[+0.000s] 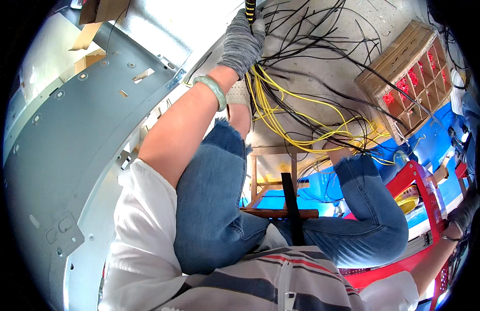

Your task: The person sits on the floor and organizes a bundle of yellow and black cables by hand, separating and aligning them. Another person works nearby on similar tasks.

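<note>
My left hand [243,44], in a grey knit glove, is stretched far forward at the top of the view. Its fingers are closed round a black-and-yellow striped handle [250,10]; the tool's other end is cut off by the picture edge. Loose black cables [307,39] fan out right beside this hand, and a bundle of yellow cables [271,111] hangs just below it. My right hand [464,215], also gloved, reaches out at the far right by a red perforated metal frame [426,194]. Its fingers are dark and blurred near the rim, so what they touch is unclear.
A large grey metal cabinet panel [79,150] with slots and holes fills the left. At right, a divided cardboard box [411,78] holds red small parts in some compartments. Between my legs stands a wooden stool [279,211]. Cables trail over the floor near my feet.
</note>
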{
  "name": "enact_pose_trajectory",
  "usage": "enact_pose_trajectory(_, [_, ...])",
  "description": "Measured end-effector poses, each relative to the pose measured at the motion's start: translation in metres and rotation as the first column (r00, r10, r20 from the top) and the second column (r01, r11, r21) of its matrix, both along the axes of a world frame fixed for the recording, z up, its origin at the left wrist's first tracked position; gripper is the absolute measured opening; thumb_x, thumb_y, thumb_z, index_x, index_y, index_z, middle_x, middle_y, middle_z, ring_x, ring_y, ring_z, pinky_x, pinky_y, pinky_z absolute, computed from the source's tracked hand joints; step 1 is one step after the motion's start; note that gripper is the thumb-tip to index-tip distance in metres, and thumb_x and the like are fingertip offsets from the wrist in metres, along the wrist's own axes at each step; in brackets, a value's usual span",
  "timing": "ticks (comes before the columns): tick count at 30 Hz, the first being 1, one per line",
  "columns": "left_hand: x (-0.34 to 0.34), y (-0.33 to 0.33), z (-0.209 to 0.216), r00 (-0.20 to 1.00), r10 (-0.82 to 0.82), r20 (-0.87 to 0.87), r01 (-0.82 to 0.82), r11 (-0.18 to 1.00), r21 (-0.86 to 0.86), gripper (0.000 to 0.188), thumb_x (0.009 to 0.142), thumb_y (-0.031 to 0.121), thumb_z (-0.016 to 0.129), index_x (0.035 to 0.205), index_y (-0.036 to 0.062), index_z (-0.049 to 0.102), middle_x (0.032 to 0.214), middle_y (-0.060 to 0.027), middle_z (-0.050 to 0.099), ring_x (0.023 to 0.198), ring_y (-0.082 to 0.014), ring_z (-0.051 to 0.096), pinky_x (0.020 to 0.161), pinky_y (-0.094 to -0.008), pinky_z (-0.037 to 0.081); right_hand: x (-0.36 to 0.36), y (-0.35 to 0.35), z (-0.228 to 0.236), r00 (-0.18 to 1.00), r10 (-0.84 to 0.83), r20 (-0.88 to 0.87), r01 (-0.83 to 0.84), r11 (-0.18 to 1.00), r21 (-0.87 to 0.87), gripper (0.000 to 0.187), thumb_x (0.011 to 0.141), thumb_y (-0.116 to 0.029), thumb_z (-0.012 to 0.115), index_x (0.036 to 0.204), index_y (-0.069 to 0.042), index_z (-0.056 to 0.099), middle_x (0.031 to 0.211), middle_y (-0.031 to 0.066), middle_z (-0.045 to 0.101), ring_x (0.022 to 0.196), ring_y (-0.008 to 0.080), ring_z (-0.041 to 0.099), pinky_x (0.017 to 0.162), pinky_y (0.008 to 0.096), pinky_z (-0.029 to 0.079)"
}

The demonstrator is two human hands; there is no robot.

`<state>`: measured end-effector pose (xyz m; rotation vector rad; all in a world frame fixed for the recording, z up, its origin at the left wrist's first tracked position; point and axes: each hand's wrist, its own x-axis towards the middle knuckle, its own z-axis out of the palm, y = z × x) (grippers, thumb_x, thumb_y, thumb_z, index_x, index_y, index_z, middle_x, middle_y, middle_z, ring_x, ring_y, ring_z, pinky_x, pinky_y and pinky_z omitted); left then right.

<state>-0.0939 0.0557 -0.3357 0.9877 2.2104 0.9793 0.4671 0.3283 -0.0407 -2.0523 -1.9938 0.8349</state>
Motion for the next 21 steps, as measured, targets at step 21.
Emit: enact_pose_trajectory(21, [-0.014,-0.024,-0.013,0.674,-0.604,-0.425,0.583,0.788,-0.196,0.029,0.084,0.024,0.046,0.104,0.0036,0.053,0.102,-0.0136,0.056,0.094,-0.0269,0.054,0.086,-0.0358,0.041,-0.419,-0.267,-0.305,0.744,0.030,-0.668,-0.441,0.773,-0.456,0.033,0.081,-0.028,0.053,0.103,-0.004,0.052,0.090,0.0162,0.059,0.085,0.0299,0.057,0.076,0.0369,0.044])
